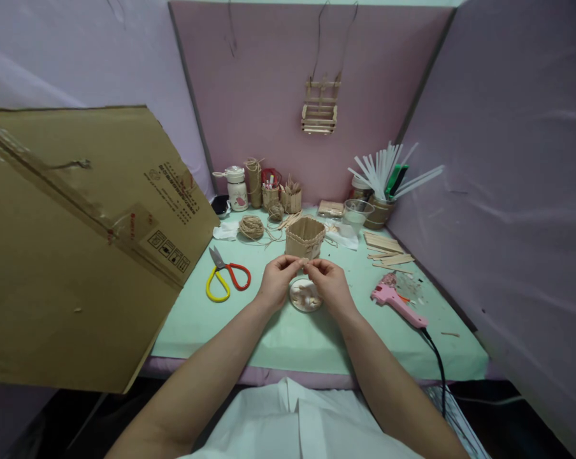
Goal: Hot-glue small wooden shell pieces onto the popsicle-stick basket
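My left hand [279,280] and my right hand [330,283] meet at the fingertips over the table's middle. Both are closed in a pinch, around something too small to make out. Just beneath them lies a small round white dish [306,296] with pale bits in it. Right behind my fingers stands a wooden-stick container [303,241] with a braided rim, its lower front partly hidden by my hands. Scissors [225,274] with one yellow and one red handle lie to the left, blades apart. On the right rests a pink hot glue gun [399,305], its black cord running off the front edge.
A ball of twine [251,227], a white jar [237,189] and stick-filled cups [290,197] line the back. White glue sticks [381,171] stand in a pot at right, near loose craft sticks [388,248]. A large cardboard sheet [87,248] leans at left. A small stick rack [320,111] hangs behind.
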`<action>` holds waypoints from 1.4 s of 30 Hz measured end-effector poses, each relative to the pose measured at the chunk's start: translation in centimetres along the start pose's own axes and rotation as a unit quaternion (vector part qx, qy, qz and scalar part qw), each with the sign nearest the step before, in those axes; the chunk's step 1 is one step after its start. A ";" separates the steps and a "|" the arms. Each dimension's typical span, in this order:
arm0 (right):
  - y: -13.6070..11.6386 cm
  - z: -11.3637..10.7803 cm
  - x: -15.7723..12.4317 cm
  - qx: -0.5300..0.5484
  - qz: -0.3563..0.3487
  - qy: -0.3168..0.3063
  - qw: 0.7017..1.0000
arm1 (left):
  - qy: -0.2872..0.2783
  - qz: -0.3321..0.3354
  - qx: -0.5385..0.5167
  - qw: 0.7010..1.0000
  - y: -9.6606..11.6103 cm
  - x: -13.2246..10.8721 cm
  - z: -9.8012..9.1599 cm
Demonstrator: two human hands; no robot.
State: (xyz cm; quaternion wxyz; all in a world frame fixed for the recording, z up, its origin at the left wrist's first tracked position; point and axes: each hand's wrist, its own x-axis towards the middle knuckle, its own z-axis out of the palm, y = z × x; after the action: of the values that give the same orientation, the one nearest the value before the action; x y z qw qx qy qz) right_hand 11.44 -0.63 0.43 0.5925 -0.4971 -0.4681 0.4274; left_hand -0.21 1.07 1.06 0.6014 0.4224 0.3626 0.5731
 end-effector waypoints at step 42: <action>1.1 -0.2 0.2 -0.071 0.000 -0.008 0.997 | -0.029 0.002 0.107 0.994 1.3 1.1 -1.6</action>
State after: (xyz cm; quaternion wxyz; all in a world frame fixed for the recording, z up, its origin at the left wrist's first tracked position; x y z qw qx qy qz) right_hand 11.62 -0.27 -0.69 0.5521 -0.5347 -0.5016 0.3972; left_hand -2.11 2.29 1.73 0.5620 0.5018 0.4033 0.5193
